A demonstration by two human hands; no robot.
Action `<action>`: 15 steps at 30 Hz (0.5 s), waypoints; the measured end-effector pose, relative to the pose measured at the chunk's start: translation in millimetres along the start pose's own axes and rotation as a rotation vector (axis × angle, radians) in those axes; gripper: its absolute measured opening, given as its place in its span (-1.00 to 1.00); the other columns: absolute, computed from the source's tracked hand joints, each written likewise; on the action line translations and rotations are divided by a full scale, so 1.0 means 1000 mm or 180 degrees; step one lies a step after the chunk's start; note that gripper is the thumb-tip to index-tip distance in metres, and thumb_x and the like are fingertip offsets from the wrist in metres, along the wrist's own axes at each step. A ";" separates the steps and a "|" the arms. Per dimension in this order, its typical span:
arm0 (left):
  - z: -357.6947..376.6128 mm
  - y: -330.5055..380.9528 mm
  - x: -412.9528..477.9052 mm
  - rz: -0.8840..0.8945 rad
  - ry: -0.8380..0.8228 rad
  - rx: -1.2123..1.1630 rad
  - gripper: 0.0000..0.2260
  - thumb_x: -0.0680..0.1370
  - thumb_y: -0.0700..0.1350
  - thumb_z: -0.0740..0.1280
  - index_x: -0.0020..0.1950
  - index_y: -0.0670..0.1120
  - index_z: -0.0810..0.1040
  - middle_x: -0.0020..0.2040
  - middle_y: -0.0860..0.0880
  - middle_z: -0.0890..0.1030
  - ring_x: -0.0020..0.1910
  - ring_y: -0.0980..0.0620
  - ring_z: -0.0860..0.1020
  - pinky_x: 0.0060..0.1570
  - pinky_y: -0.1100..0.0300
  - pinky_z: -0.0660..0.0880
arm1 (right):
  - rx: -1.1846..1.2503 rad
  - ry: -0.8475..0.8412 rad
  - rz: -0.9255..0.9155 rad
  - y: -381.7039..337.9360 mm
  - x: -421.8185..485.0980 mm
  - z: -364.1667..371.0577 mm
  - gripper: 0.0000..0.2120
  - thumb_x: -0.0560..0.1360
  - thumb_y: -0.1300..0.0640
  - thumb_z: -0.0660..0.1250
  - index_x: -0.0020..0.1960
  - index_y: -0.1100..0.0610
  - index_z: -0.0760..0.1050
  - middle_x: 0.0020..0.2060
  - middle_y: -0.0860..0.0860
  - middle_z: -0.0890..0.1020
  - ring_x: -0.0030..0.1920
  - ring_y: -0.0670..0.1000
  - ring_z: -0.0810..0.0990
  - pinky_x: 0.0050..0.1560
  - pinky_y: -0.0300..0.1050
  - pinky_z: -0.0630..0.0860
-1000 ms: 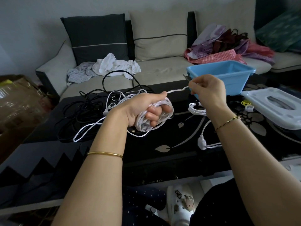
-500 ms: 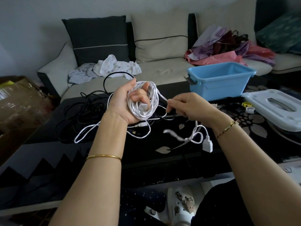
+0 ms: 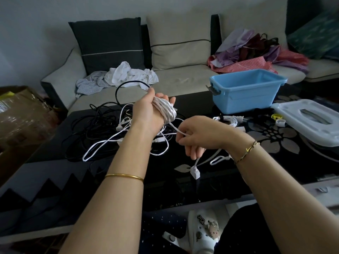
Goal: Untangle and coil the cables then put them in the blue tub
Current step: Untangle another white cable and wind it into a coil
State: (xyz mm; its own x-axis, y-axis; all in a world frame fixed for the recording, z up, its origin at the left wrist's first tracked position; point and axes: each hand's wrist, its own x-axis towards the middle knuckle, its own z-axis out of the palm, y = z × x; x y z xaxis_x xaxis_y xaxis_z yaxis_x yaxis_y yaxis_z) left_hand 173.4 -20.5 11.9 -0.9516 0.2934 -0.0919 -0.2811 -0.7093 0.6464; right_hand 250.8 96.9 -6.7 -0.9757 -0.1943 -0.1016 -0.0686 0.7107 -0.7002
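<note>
Since 0.5 s ago we've dropped the right hand lower, pinching the white cable. Left hand grips its coil. Mid-coiling; next wrap tail, then blue tub.

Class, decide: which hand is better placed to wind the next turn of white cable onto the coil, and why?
Right. The right hand pinches the loose white cable just below the coil, which is wound round the left hand.
</note>
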 end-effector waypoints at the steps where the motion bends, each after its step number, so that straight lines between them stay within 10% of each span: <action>1: 0.002 -0.004 0.000 0.0151 0.0098 0.0202 -0.71 0.66 -0.11 0.16 -0.22 -0.20 0.36 -0.31 -0.07 0.40 -0.34 0.05 0.45 0.06 0.01 0.51 | -0.0055 0.0021 -0.0006 0.000 0.000 0.000 -0.87 0.53 0.33 0.19 0.01 0.31 0.50 -0.30 0.18 0.67 -0.40 0.04 0.64 -0.33 -0.19 0.59; 8: -0.011 -0.012 0.013 0.1922 0.0357 0.3135 -0.87 0.62 -0.16 0.17 -0.01 -0.22 0.31 -0.09 -0.36 0.52 -0.37 0.00 0.48 -0.39 0.28 0.43 | -0.0827 0.0790 -0.0118 -0.002 -0.011 -0.013 -0.87 0.44 0.15 0.33 -0.07 0.08 0.64 -0.21 -0.03 0.62 -0.20 -0.05 0.55 -0.14 -0.16 0.50; 15: 0.002 -0.026 -0.002 0.1498 -0.0896 0.5088 -0.84 0.32 -0.10 0.18 -0.36 -0.08 0.19 -0.41 0.00 0.26 -0.37 -0.05 0.30 -0.27 0.12 0.26 | -0.1283 0.1762 0.0264 0.006 0.000 -0.012 -0.96 0.43 0.11 0.36 -0.18 -0.01 0.58 -0.16 -0.02 0.58 -0.09 0.07 0.56 -0.18 -0.04 0.46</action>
State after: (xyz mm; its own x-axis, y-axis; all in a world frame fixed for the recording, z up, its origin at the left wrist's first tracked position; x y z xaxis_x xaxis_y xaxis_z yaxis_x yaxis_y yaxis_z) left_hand 183.1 -1.4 -3.6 -0.8104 0.4827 0.3321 0.5659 0.4981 0.6569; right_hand 247.8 109.2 -2.0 -0.9364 0.1694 0.3073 0.0434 0.9250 -0.3774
